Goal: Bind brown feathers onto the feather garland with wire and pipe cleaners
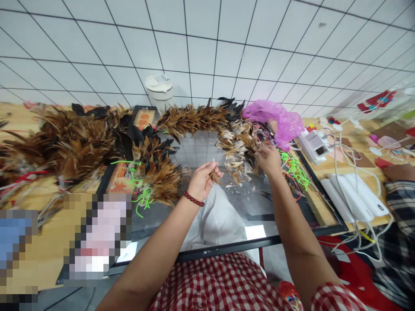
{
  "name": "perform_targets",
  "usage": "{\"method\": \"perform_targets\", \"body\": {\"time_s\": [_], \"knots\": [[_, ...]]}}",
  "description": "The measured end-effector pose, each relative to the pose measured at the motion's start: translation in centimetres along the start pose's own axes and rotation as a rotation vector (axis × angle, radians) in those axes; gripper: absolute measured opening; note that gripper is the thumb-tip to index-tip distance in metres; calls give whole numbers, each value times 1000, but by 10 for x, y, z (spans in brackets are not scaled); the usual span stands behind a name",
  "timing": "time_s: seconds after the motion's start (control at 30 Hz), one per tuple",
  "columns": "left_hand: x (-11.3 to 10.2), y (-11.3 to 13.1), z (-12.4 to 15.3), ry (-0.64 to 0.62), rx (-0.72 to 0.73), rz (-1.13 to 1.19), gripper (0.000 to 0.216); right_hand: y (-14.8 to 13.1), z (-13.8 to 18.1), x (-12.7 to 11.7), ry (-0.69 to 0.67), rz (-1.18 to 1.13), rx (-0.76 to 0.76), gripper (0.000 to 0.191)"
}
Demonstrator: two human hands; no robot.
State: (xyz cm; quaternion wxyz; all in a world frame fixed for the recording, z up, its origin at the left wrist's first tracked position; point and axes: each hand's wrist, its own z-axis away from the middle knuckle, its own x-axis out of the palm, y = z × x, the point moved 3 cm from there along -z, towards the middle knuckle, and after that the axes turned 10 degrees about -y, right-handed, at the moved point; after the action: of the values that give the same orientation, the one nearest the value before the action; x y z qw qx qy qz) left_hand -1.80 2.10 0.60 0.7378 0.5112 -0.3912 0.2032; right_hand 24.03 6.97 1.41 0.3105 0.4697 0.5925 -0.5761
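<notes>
Head view shows both bare arms reaching forward over a black-framed glass panel on a wooden table. From the lower left, the left forearm slants up and inward, a dark red beaded bracelet around its wrist. The left hand is raised over the middle of the glass, fingers curled inward and thumb uppermost, pinching a few brown feathers whose tips hang downward. The right forearm rises more steeply and leans slightly inward; the right hand is turned palm down, its bent fingers pointing left into the edge of a loose pile of pale and brown feathers. Blur and overlap hide its fingertips, so I cannot tell whether it grips any. The two hands are well apart, the left one nearer the body. Behind that pile lies a pink plastic bag, and bright green cords lie just right of the right wrist. A long brown feather strip stretches across the far side of the panel, while a feather bunch with green ties sits left of the left hand.
</notes>
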Motion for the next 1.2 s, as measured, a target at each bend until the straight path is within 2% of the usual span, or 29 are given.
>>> {"method": "perform_targets", "body": {"time_s": [0.1,0.2,0.33,0.57,0.7,0.77,0.87,0.93,1.0,1.13,1.2], "knots": [[-2,0,-1,10,4,-4,25,-23,13,-3,37,-38,-116,22],[-2,-1,-2,37,-2,-18,25,-48,30,-3,-59,-41,-228,21],[-3,-2,-2,52,9,-32,25,-67,48,-5,-56,-59,-264,20],[-5,-4,-2,52,24,-37,26,-75,65,6,-298,-23,-326,11],[-4,-4,-2,71,30,-40,26,-71,66,9,-508,-241,-410,15],[-3,-4,-2,83,20,-43,25,-65,58,7,-463,-295,-334,23],[-2,-5,-2,91,12,-53,24,-55,36,2,-176,-219,-139,27],[-2,-5,-2,89,19,-55,24,-54,22,4,-133,-124,-82,23],[-2,-4,-1,92,25,-52,25,-60,13,6,-179,-74,-118,17],[-2,-2,-1,100,39,-53,26,-76,24,-5,-63,-109,-354,24],[-3,0,-1,102,53,-56,26,-81,40,-8,-157,-83,-513,25]]}}
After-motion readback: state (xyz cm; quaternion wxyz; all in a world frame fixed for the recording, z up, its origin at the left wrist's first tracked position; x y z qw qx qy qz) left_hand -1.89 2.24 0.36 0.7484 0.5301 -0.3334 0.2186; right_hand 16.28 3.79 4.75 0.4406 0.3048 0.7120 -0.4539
